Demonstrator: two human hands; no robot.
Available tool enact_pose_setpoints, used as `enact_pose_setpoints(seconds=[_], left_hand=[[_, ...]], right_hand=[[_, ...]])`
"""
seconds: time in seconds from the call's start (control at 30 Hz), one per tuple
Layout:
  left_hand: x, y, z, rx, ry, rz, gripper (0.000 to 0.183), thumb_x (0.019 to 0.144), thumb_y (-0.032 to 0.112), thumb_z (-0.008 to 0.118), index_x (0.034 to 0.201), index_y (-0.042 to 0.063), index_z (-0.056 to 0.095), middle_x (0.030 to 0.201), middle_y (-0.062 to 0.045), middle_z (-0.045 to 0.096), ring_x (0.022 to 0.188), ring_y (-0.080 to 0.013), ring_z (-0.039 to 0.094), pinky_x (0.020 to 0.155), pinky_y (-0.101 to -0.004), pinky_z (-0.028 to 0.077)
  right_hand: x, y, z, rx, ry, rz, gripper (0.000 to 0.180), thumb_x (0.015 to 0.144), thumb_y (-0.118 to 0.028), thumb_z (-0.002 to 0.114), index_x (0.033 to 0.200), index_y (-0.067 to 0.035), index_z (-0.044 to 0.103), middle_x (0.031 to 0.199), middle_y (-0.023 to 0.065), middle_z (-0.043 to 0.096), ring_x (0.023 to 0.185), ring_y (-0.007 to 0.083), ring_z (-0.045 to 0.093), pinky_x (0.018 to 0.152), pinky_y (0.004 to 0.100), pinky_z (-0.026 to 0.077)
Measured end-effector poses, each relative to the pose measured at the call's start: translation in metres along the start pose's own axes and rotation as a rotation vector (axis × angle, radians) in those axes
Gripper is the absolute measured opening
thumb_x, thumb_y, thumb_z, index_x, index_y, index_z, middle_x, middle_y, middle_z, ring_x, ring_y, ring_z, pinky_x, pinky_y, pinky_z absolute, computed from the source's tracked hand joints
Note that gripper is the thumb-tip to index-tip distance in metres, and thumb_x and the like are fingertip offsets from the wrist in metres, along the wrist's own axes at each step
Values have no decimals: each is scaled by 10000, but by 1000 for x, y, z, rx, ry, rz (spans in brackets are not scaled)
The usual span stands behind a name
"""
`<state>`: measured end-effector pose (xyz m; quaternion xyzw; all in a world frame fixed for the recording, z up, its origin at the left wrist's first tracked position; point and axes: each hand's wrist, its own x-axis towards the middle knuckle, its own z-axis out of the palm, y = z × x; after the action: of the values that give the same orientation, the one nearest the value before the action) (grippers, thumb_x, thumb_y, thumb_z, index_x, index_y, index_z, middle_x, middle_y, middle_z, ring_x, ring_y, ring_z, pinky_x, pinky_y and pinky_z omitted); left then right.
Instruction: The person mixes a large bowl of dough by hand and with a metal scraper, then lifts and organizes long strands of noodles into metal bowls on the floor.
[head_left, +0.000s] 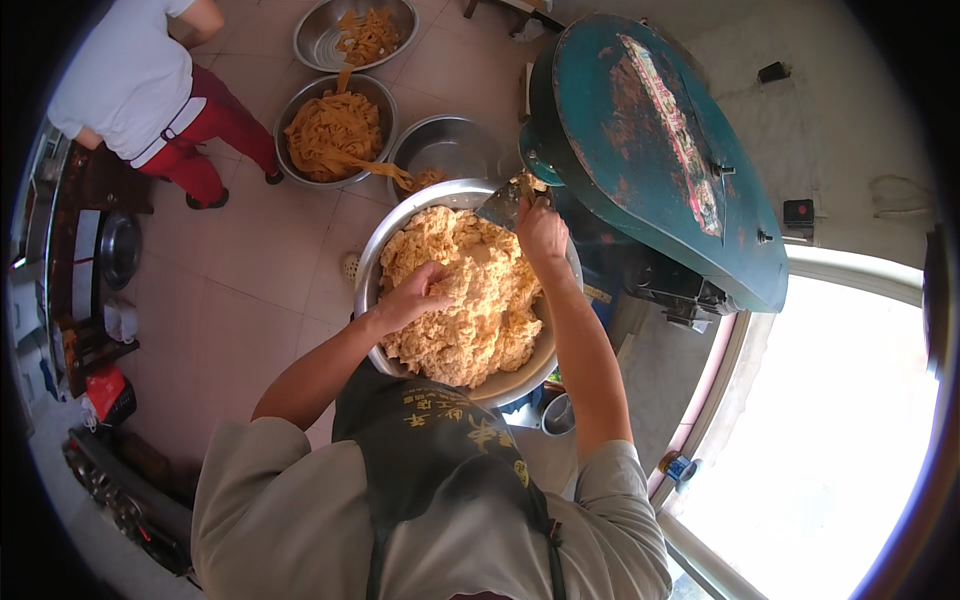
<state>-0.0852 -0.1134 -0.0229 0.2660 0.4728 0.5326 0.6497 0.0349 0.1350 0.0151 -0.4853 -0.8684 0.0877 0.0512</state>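
A large metal basin (564, 337) in front of me is heaped with crumbly yellowish dough (465, 300). My left hand (415, 298) rests on the dough at its left side, fingers apart, with nothing clearly held. At the basin's far right rim, my right hand (541, 227) grips the handle of a wide flat metal scraper (504, 204). The scraper's blade reaches over the rim, and bits of dough cling near its handle. The green machine housing (645, 135) stands just beyond my right hand.
Beyond the basin stand a metal bowl (442, 139), a bowl of flat orange-brown dough strips (334, 135) and another metal bowl (319, 34). A person (142, 82) stands at the upper left. A small metal pot (559, 415) is below the basin. A doorway lies right.
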Motion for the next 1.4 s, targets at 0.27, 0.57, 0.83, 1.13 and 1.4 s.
enact_pose_setpoints(seconds=[0.27,0.57,0.83,1.13,1.4], left_hand=[[5,8,-3,23,34,63,455,868,72,715,1246,37,464,1170,-58,488,1099,-151,511,932,-319,465],[11,6,4,93,43,116,537,831,138,755,1233,59,408,1170,-87,470,1144,-200,489,984,-356,421],[6,15,8,66,20,125,513,817,124,751,1194,62,408,1082,-54,433,1066,-167,479,941,-328,428],[-3,14,20,-27,32,39,546,824,92,759,1228,67,393,1123,-65,439,1078,-177,489,959,-340,436],[4,16,24,3,31,57,513,843,107,739,1196,35,375,1141,-106,488,1050,-184,539,889,-329,520]], right_hand=[[-22,21,-8,-9,-115,171,500,1004,-424,439,964,54,580,797,300,681,797,456,684,708,530,554],[-8,-17,-21,-60,-279,91,369,998,-282,451,1295,-93,560,1150,286,612,848,439,690,757,494,576],[-26,10,17,-37,130,-55,426,987,-401,488,936,10,587,751,288,675,706,462,677,657,547,554],[-17,4,7,-14,35,-5,455,990,-420,476,1026,29,540,779,315,671,745,465,684,680,561,554],[-15,-10,0,-84,78,-197,339,993,-331,461,1182,-61,540,945,267,674,755,392,715,674,500,583]])
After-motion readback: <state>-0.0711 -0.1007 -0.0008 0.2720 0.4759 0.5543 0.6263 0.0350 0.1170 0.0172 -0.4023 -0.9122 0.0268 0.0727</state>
